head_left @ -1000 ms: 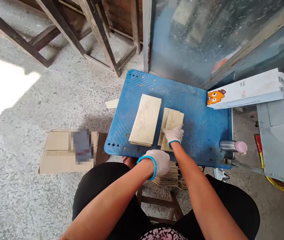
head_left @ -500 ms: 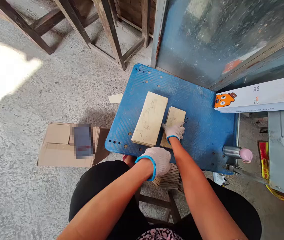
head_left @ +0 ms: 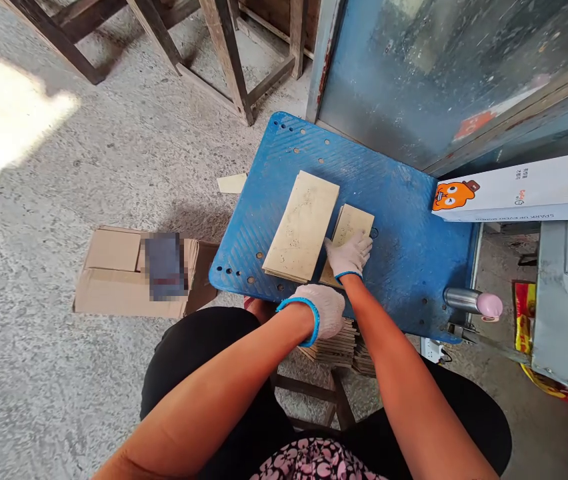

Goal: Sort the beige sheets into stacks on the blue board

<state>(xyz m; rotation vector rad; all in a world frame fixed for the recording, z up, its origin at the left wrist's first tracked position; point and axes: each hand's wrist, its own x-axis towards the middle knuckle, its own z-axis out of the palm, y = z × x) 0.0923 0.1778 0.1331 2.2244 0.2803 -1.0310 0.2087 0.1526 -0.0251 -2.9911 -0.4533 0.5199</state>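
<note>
My right hand (head_left: 351, 255), in a white knit glove with a blue cuff, lies over the narrower stack of pale yellow boards (head_left: 355, 220). Its thumb is at the stack's left edge and its fingers are stretched out across the top. My left hand (head_left: 325, 308), gloved alike, is at the table's front edge, close to the near end of that stack. Its back faces me, hiding the fingers and anything in them. Left of the narrow stack lies a wider stack of boards (head_left: 302, 227), with dark specks on top.
Both stacks lie on a blue plastic table (head_left: 399, 213). More stacked boards (head_left: 333, 347) are below its front edge. A white box (head_left: 524, 190) and a steel bottle with pink lid (head_left: 464, 301) stand right; a cardboard box (head_left: 114, 287) is on the floor left.
My right hand's fingers have straightened and spread over the narrow stack. My left hand has shifted slightly, still at the table's front edge. The whole view has shifted a little.
</note>
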